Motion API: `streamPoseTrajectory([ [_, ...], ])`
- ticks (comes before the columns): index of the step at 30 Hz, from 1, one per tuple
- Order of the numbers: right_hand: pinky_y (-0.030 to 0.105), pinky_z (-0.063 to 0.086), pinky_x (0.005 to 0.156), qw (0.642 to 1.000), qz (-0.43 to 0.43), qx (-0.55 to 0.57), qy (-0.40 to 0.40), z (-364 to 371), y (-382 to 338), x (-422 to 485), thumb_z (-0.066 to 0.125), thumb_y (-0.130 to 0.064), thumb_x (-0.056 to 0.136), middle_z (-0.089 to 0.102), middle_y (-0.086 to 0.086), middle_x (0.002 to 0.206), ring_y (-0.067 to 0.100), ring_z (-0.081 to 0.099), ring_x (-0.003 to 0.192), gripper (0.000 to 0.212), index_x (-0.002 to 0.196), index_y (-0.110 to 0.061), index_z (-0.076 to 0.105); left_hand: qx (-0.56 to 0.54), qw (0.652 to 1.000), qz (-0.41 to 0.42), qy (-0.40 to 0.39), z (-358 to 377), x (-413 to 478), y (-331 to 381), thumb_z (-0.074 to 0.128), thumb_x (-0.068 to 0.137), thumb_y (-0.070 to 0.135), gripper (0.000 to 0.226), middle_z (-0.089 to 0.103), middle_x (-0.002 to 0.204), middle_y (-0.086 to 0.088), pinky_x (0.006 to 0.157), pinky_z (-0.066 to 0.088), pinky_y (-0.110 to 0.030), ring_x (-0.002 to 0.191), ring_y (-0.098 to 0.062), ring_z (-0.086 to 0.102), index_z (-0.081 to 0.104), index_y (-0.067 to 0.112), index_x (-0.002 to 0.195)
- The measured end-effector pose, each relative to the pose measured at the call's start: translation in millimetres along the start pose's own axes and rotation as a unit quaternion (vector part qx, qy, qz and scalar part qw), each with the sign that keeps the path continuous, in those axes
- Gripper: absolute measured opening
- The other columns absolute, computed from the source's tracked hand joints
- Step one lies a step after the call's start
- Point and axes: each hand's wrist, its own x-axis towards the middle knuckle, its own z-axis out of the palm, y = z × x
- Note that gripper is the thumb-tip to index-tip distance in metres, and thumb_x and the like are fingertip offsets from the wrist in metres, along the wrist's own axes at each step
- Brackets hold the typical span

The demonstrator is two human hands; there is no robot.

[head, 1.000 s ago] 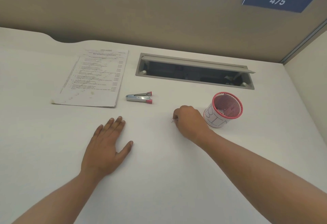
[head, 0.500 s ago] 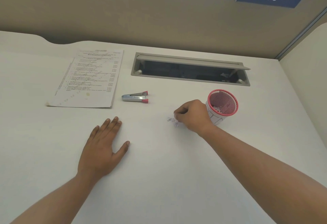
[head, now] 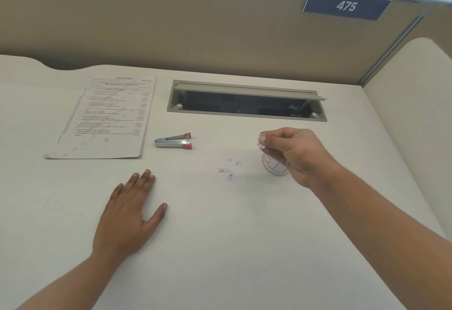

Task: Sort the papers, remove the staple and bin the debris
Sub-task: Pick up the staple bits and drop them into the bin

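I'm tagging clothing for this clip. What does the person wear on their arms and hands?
Nothing visible: the left hand and right hand are bare, with no gloves, rings, watch or bracelets. Both forearms are uncovered to the frame edge, no sleeves showing.

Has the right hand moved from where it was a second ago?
Yes. The right hand has lifted off the desk and shifted right, now in front of the pink bin, pinching debris, with more scraps left behind to its left.
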Motion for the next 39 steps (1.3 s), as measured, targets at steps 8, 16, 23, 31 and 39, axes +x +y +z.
streamPoseTrajectory([
  [8, 0.035, 0.059, 0.072, 0.934, -0.09, -0.326, 0.116, -41, -27, 22, 0.08, -0.01, 0.077, 0.074, 0.004, 0.086, 0.026, 0.068, 0.092, 0.015, 0.066, -0.019, 0.075, 0.001, 1.0, -0.005, 0.0, 2, 0, -2, 0.034, 0.088, 0.066, 0.079, 0.027, 0.164, 0.013, 0.126, 0.016, -0.04, 0.153, -0.009, 0.023, 0.037, 0.024, 0.155],
  [16, 0.032, 0.056, 0.068, 0.75, -0.118, -0.644, 0.096, -31, -25, 28, 0.057, -0.018, 0.091, 0.074, 0.01, 0.101, 0.025, 0.065, 0.085, 0.022, 0.094, -0.015, 0.079, 0.002, 1.0, -0.005, -0.001, 2, 1, 0, 0.035, 0.088, 0.066, 0.079, 0.029, 0.163, 0.012, 0.125, 0.018, -0.042, 0.152, -0.01, 0.025, 0.038, 0.024, 0.154],
  [23, 0.04, 0.058, 0.08, 0.751, -0.107, -0.647, 0.08, -30, -30, 24, 0.061, 0.004, 0.085, 0.071, 0.013, 0.109, 0.033, 0.065, 0.097, 0.025, 0.092, -0.014, 0.077, 0.004, 1.0, 0.0, 0.002, 0, 0, 1, 0.035, 0.088, 0.065, 0.079, 0.031, 0.163, 0.01, 0.125, 0.018, -0.041, 0.152, -0.013, 0.026, 0.04, 0.022, 0.154],
  [31, 0.033, 0.058, 0.074, 0.792, -0.114, -0.599, 0.043, -37, -24, 27, 0.059, 0.01, 0.078, 0.072, 0.008, 0.089, 0.02, 0.067, 0.08, 0.031, 0.08, -0.018, 0.072, 0.006, 1.0, 0.004, 0.0, -3, 1, 3, 0.034, 0.087, 0.066, 0.081, 0.032, 0.163, 0.008, 0.125, 0.017, -0.041, 0.152, -0.014, 0.026, 0.041, 0.02, 0.153],
  [39, 0.034, 0.055, 0.073, 0.759, -0.154, -0.626, 0.093, -38, -14, 30, 0.053, -0.004, 0.089, 0.07, 0.009, 0.108, 0.026, 0.062, 0.091, 0.027, 0.097, -0.02, 0.074, 0.0, 1.0, 0.005, -0.004, -3, 0, 2, 0.033, 0.088, 0.067, 0.082, 0.03, 0.164, 0.009, 0.126, 0.015, -0.041, 0.153, -0.012, 0.023, 0.039, 0.021, 0.154],
])
